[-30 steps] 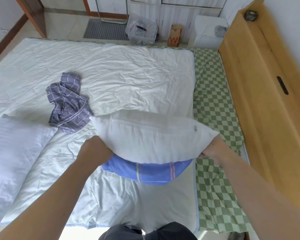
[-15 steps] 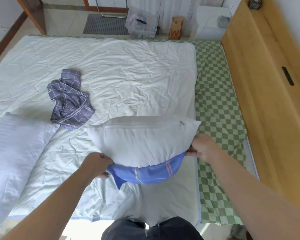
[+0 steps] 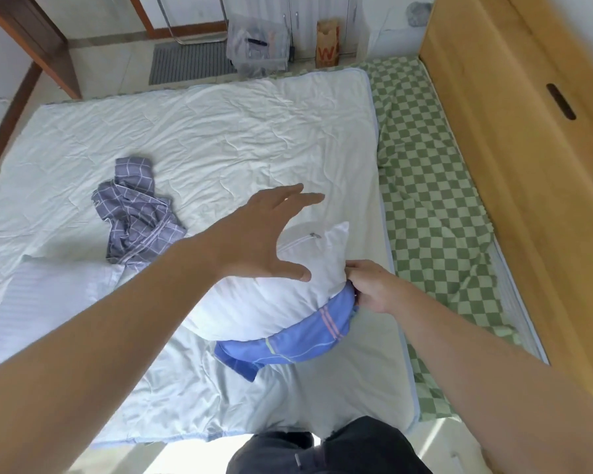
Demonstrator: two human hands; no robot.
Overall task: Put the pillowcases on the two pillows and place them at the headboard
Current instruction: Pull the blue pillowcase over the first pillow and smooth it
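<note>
left hand (image 3: 264, 237) spread above white pillow (image 3: 254, 302) | right hand (image 3: 370, 289) pinching blue pillowcase (image 3: 302, 340) edge

**Bed layout, seen from its near edge**

A pillow (image 3: 261, 302) lies on the quilt (image 3: 220, 148), its near end inside a pillowcase (image 3: 288, 347). A second pillow (image 3: 42, 302) lies to its left. A crumpled pillowcase (image 3: 134, 213) lies behind, between the two. The headboard (image 3: 514, 165) stands along the right, beyond the sheet (image 3: 435, 200).
</note>
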